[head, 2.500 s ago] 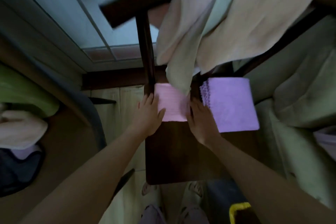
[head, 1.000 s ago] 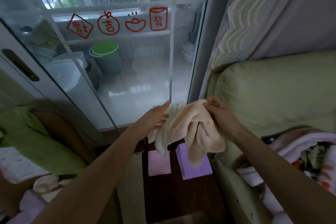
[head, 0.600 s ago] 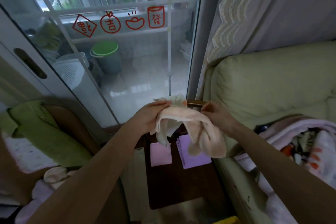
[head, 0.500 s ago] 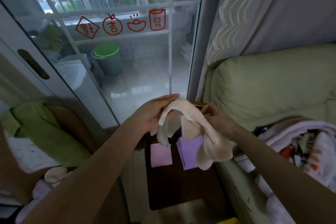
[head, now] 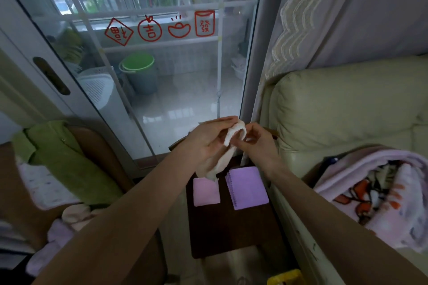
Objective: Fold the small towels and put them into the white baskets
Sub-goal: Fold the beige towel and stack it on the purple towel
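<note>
The step in hand looks like the start of a fold: a limp cream terry towel (head: 225, 155) is held up in the air by one bunched edge, not yet spread or squared.

The left hand (head: 206, 140) curls its grip round the towel's upper part, thumb and fingers closed on the cloth, and most of the towel hangs below and just behind this grip. Immediately to its right, the right hand (head: 257, 143) pinches the top hem between thumb and fingertips (head: 240, 140); the two grips almost touch, with a short loop of cloth arching between them.

The next move likely calls for sliding the two grips apart along the hem to find the corners, so the towel hangs flat before it is doubled over or laid down.

Below the grips stands a dark brown wooden tabletop (head: 231, 231). On it, under the left grip, lies one folded pale pink square towel (head: 206, 193), its far edge touched or overlapped by the hanging cream tail; under the right grip lies one folded lilac towel with a scalloped edge (head: 247, 188). These two lie apart.

Count: three small towels in play, two folded and one in hand. Well to the left of the grips, beyond the glass door, one white perforated basket (head: 97, 87) is visible; no second basket can be made out.
</note>
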The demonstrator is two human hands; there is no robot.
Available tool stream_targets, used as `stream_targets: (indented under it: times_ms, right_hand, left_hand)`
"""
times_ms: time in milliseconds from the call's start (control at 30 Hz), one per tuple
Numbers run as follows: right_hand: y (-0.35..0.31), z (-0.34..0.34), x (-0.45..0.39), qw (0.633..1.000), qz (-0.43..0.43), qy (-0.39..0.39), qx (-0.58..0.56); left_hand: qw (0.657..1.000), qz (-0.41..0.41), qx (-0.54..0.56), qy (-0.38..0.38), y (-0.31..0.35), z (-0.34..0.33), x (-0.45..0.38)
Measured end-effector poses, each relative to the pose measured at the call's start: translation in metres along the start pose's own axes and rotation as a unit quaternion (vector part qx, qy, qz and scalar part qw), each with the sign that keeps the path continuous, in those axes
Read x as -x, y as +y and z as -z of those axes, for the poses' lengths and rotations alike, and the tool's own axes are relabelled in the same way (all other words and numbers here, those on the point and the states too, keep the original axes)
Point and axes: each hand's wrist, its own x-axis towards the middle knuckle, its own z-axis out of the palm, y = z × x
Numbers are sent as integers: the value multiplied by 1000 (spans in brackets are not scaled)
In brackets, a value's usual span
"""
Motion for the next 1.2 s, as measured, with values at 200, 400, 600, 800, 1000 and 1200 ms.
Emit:
stream_targets:
  times_ms: [200, 400, 600, 800, 1000, 1200]
  right_hand:
    - [23, -2, 3, 988, 27, 5, 151]
    - [69, 27, 12, 935, -16, -76, 347]
    - [97, 34, 24, 876, -67, -239, 413]
    - [120, 38, 37, 889, -202, -222, 346]
    - [135, 36, 46, 839, -205, -315, 394]
    - [162, 14, 45, 819, -136, -339, 443]
  left_hand:
    - [995, -24, -14, 95, 3, 36, -1]
    - [934, 11, -298, 199, -24, 102, 8]
    - [824, 80, -556, 77, -72, 136, 16]
    - [799, 94, -583, -110, -111, 133, 20]
    - [705, 86, -695, -108, -149, 149, 10]
    - [718, 47, -693, 55, -174, 169, 0]
